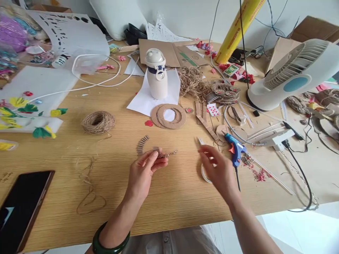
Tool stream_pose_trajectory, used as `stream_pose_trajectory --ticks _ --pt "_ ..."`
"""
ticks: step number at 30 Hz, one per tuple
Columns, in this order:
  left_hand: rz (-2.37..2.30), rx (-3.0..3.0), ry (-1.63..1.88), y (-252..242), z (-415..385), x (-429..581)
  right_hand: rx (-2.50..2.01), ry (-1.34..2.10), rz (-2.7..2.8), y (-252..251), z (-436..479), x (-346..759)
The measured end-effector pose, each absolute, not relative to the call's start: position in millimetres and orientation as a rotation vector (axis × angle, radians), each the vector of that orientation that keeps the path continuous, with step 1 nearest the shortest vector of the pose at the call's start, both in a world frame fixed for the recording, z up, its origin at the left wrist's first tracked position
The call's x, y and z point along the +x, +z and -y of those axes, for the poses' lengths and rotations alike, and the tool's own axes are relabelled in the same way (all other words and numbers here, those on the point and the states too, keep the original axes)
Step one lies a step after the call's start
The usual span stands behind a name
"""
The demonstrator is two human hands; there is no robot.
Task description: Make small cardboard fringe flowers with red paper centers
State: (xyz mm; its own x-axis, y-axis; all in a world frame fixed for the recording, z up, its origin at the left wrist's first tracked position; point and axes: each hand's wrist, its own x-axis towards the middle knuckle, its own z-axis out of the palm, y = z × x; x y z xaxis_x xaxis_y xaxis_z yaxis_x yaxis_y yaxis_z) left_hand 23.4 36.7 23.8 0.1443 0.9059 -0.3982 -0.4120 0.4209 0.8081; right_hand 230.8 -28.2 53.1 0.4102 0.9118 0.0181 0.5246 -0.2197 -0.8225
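Note:
My left hand (144, 169) pinches a small cardboard piece wrapped in twine (156, 151) between thumb and forefinger. A twisted brown strand (171, 153) sticks out from it to the right. Just beyond these fingers lies a curved, striped cardboard strip (143, 144). My right hand (218, 171) is raised over a pair of white scissors (203, 173), partly covering them. Its fingers are bent together at the tips; whatever they may hold is too small to make out. Whether the hand touches the scissors I cannot tell.
A ball of twine (98, 122) and a loose strand (90, 183) lie left. Cardboard rings (172, 115) lie before a white bottle (156, 79). Right are a blue glue gun (235, 148), a power strip (278, 138) and a fan (291, 74). A phone (25, 204) rests front left.

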Motion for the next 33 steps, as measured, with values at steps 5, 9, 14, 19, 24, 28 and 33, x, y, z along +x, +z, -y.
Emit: stream_pose_trajectory --ticks 5,9,14,19,24,28,33 --pt "-1.001 0.784 0.901 37.5 -20.2 27.9 -1.652 0.892 1.058 50.1 37.2 235.6" --pt "-1.01 0.969 0.817 47.7 -7.2 28.0 -1.504 0.963 1.137 58.9 33.7 201.5" --pt "-1.014 1.125 0.768 52.9 2.1 22.2 -1.471 0.93 1.317 64.8 29.9 178.5" --pt "-1.022 1.18 0.767 56.1 3.7 19.0 -1.493 0.985 1.33 59.4 31.9 176.6" --pt "-1.044 1.242 0.782 57.3 4.0 17.8 -1.51 0.948 1.39 59.8 33.5 173.5" --pt "-1.069 1.29 0.793 55.6 3.4 17.1 -1.518 0.751 1.555 60.7 33.5 172.2" --pt "-1.088 1.38 0.789 53.0 1.9 15.6 -1.475 0.588 1.763 56.6 33.7 174.0"
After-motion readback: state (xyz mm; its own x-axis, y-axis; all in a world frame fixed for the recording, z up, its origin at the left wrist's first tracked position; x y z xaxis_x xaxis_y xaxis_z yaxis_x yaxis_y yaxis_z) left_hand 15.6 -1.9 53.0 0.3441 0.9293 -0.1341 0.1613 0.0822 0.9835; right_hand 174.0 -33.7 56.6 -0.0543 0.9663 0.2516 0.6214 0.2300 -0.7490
